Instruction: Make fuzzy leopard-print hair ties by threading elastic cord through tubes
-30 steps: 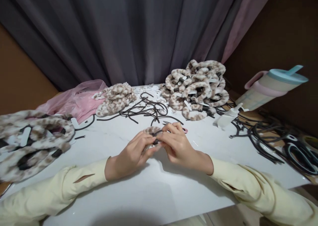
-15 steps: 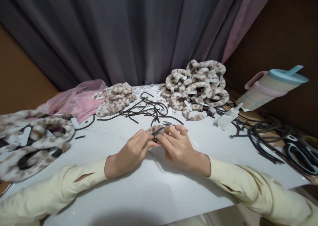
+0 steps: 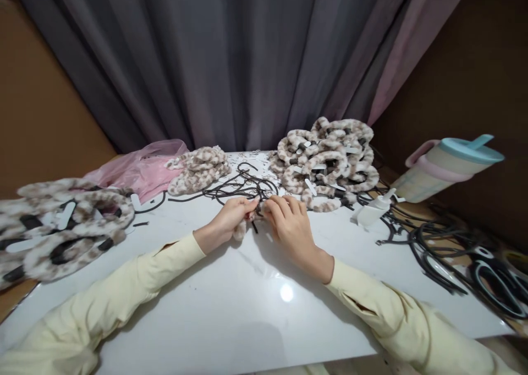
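Observation:
My left hand (image 3: 226, 219) is closed in a pinch on a furry brown-and-white tube (image 3: 239, 232), whose end hangs below the fingers. A short dark cord end (image 3: 254, 228) sticks out between my two hands. Close beside it, my right hand (image 3: 292, 229) has its fingers bent together near the tips of the left; what lies under them is hidden. Just beyond both hands is a tangle of dark cords (image 3: 231, 187) on the white tabletop (image 3: 198, 309).
Finished-looking furry rings are heaped at back right (image 3: 325, 160) and at left (image 3: 70, 226). A furry bundle (image 3: 198, 171) lies by a pink plastic bag (image 3: 144, 169). At right are a white bottle (image 3: 373, 211), a tumbler (image 3: 441, 169), more cords (image 3: 429, 246) and black-handled scissors (image 3: 493, 287).
Both hands have moved slightly away from me, toward the cord tangle. The pointed metal tool seen at my right fingers is out of sight. The furry tube has dropped lower, beneath the left fingers.

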